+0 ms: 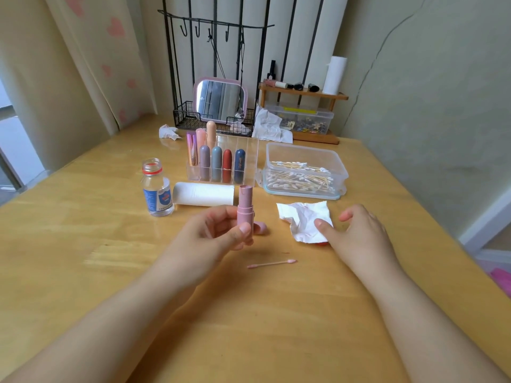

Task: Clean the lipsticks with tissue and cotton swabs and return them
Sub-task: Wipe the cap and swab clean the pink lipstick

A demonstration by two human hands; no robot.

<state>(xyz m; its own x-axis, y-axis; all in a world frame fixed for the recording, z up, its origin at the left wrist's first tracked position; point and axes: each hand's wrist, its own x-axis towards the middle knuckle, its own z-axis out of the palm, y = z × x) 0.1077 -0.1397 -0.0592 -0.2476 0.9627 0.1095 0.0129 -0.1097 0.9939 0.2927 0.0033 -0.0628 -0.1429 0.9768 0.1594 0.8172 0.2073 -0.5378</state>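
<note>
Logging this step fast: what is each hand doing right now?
Left hand: grips the uncapped pink lipstick upright.
Right hand: open, thumb on the crumpled tissue.

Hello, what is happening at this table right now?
A person is cleaning lipsticks. The left hand holds an uncapped pink lipstick upright; its cap lies on the wooden table just behind. The right hand touches a stained tissue lying flat. A used cotton swab lies in front. Other lipsticks stand in the clear organizer, beside a box of swabs.
</note>
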